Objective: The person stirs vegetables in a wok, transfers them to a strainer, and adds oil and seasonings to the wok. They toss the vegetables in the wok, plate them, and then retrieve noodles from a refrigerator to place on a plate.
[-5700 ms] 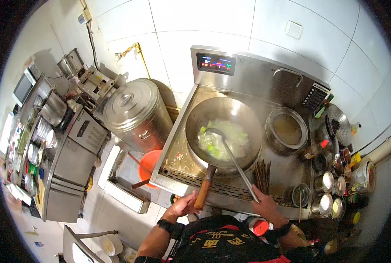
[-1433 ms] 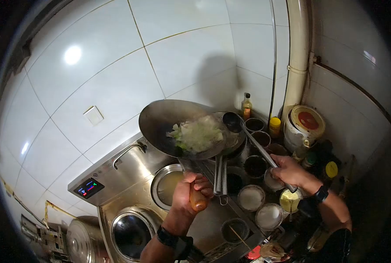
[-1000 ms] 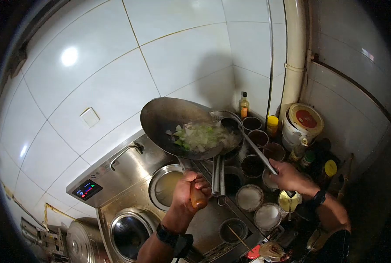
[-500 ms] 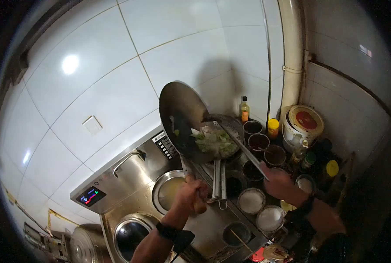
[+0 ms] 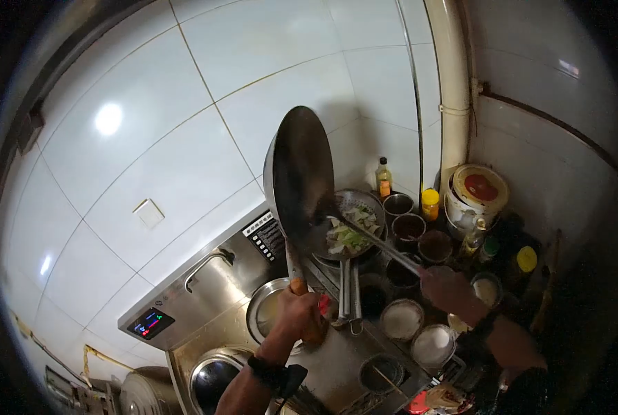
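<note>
My left hand (image 5: 301,315) is closed around the wooden handle of a dark wok (image 5: 302,166), which is tipped steeply on its side. In my right hand (image 5: 454,290) is the long metal handle of a ladle (image 5: 375,241), its head at the wok's lower lip. Beside that lip, a perforated strainer (image 5: 357,199) holds pale and green chopped vegetables (image 5: 354,232). The strainer's double handle points toward me, and it rests over a vessel that is mostly hidden. The wok's inside looks dark, with little visible in it.
Seasoning bowls, including a white-filled bowl (image 5: 433,344), crowd the right side. Behind them stand an oil bottle (image 5: 384,178), a yellow-capped jar (image 5: 430,204) and a lidded bucket (image 5: 478,194). A faucet (image 5: 208,266) and a round metal pan (image 5: 264,311) are on the left.
The wok has tipped further toward vertical and shifted right. The ladle head has moved down to the wok's lip, and more vegetables now show in the strainer.
</note>
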{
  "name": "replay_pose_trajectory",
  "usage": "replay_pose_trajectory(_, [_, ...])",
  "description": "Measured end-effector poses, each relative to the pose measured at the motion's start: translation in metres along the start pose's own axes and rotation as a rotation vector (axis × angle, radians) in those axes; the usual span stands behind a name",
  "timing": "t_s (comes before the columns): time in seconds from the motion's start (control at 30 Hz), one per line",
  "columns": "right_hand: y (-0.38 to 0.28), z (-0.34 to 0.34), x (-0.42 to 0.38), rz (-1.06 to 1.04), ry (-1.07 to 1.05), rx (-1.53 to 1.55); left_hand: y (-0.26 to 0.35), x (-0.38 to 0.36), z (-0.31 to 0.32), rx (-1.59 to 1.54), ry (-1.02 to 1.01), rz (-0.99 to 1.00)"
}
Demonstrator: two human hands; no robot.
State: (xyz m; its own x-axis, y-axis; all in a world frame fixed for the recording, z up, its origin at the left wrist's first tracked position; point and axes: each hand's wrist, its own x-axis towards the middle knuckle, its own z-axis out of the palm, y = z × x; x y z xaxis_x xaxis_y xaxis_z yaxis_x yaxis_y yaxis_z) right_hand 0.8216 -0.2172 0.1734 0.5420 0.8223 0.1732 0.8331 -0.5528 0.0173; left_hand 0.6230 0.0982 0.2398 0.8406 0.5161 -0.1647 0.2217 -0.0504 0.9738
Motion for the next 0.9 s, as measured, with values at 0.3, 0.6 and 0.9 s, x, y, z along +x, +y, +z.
replay_pose_trajectory(0.3, [-0.060,-0.017,-0.004,0.146,0.154,0.996,-0.014,-0.038,-0.028,-0.685,-0.157,-0.066])
replay_pose_trajectory(0.6, [-0.201,-0.061,0.023,0.082,-0.430,1.942,-0.060,-0.191,-0.097,-1.385,-0.227,-0.069])
replay_pose_trajectory(0.9, [-0.237,-0.014,0.037,-0.041,-0.937,1.819,-0.136,-0.365,-0.127,-1.118,0.771,-0.300])
